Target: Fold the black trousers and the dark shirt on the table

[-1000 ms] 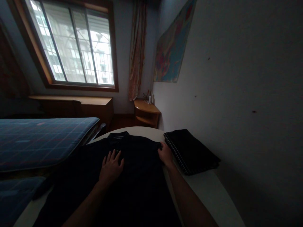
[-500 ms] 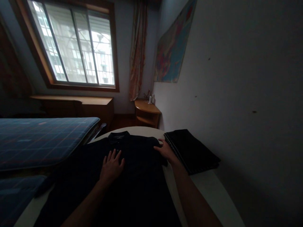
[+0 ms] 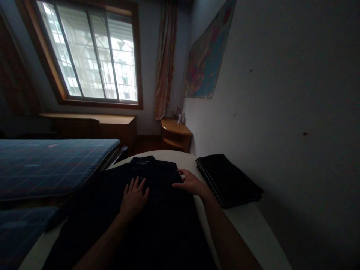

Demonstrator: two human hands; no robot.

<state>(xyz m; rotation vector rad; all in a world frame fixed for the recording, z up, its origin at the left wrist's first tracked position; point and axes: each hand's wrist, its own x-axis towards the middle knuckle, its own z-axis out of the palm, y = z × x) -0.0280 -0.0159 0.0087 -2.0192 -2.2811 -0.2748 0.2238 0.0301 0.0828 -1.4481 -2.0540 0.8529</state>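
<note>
A dark collared shirt lies spread on a pale round-edged table, its collar at the far end. My left hand rests flat on the chest below the collar, fingers spread. At the shirt's right shoulder, my right hand has its thumb and fingers curled around the dark sleeve fabric, which is turned inward over the body. The exact grip is hard to make out in the dim light.
Right of the shirt, a folded stack of black cloth lies on the table near the wall. A bed with a blue plaid mattress stands on the left. Beyond are a desk and a small corner shelf.
My right hand has moved left, bringing the right sleeve inward and baring more tabletop beside the stack. My left hand stays flat on the shirt.
</note>
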